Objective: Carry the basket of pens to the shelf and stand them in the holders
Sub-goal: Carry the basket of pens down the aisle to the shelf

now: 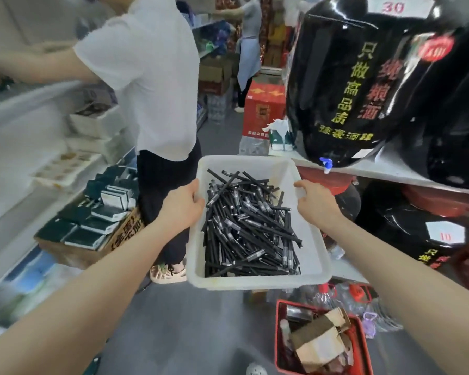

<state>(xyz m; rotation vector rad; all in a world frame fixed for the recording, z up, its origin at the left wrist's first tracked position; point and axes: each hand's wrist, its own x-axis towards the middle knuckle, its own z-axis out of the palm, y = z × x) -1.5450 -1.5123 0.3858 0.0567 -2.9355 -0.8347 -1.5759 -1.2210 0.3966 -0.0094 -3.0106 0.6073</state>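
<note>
I hold a white plastic basket (pixel 257 165) in the air in front of me, over a grey floor. A loose heap of several black pens (pixel 248 226) with silver clips lies in it. My left hand (pixel 180 205) grips the basket's left rim, thumb over the edge. My right hand (pixel 316 204) grips the right rim the same way. No pen holders are visible.
A person in a white shirt (pixel 152 77) stands close ahead on the left, reaching to white shelves (pixel 25 125). A carton of dark boxes (pixel 92 223) sits on the floor left. Big black jars (pixel 344 77) fill a rack right. A red shopping basket (pixel 320 339) lies below right.
</note>
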